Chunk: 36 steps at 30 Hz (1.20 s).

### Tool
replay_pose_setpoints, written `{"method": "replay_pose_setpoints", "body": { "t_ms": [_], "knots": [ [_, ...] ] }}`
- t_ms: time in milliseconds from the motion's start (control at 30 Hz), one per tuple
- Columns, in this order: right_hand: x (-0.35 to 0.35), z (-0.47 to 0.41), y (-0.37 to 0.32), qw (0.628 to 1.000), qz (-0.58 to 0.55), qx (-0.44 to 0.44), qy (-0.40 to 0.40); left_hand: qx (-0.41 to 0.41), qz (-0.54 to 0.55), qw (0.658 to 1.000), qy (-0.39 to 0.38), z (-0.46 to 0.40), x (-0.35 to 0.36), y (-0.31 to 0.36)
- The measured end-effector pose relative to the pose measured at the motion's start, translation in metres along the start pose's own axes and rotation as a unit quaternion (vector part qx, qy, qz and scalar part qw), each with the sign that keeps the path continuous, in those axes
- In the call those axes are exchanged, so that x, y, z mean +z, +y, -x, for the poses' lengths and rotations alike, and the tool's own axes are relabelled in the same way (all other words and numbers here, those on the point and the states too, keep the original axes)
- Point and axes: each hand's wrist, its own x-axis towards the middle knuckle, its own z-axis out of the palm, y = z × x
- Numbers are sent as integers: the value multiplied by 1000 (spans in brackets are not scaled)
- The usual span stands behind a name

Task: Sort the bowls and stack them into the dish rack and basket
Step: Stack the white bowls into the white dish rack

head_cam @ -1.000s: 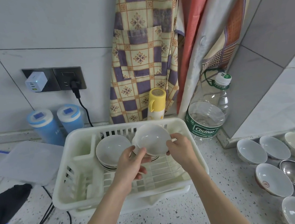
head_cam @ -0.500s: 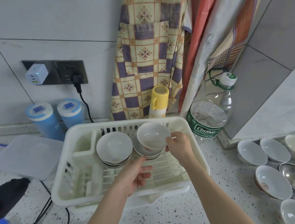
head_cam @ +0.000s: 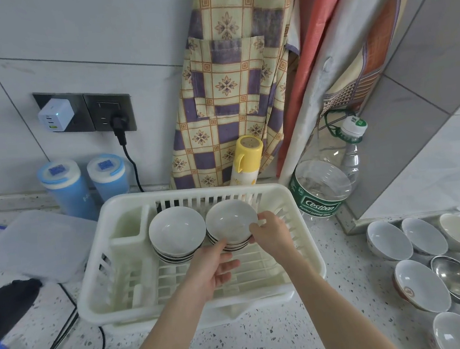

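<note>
A white plastic dish rack [head_cam: 289, 196] is sitting on the speckled tabletop [head_cam: 272, 340], and everything else can be placed around it. Inside the rack, toward its back wall, two stacks of white bowls are standing side by side: the left stack [head_cam: 176, 234] is resting untouched, and the right stack [head_cam: 230, 223] is getting a top bowl set onto it. The right hand [head_cam: 273, 234] is pinching that top bowl at its right rim, thumb on the edge and fingers curled behind it. The left hand [head_cam: 212, 265] is hovering over the front half of the rack with its fingers loosely bent, the fingertips reaching just under the near side of the right stack; whether they are actually touching the bowls I cannot tell. To the right of the rack, well apart from it, a cluster of loose bowls [head_cam: 425, 266] is waiting on the tabletop, white ones mixed with a couple of shiny metal ones. Just behind the rack's right corner a big clear water bottle [head_cam: 325, 185] is standing, and a yellow can [head_cam: 246, 160] is standing behind the rack's back wall. Behind the rack's left corner two blue containers [head_cam: 82, 183] are standing against the wall, and a frosted plastic lid [head_cam: 34, 244] is lying to the rack's left.
</note>
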Motion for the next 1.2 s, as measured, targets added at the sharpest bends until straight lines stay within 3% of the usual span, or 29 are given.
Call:
{"method": "replay_pose_setpoints", "body": {
  "t_ms": [133,233,333,733,933,1200],
  "knots": [
    [-5,3,3,996,-25,71,-37,4,3,1000,0,-2,-1,-1],
    [-8,5,2,978,-109,148,-102,15,13,1000,3,-2,1,-1],
    [-7,8,1,961,-184,170,-118,16,27,999,6,-2,2,-2],
    [-23,47,-5,978,-140,118,-97,14,14,999,-36,37,-8,-4],
    [-44,100,24,961,-276,11,-14,27,42,998,-25,74,-6,-16],
    [-81,137,82,949,-314,26,23,55,38,996,-56,116,44,-47]
  ]
}}
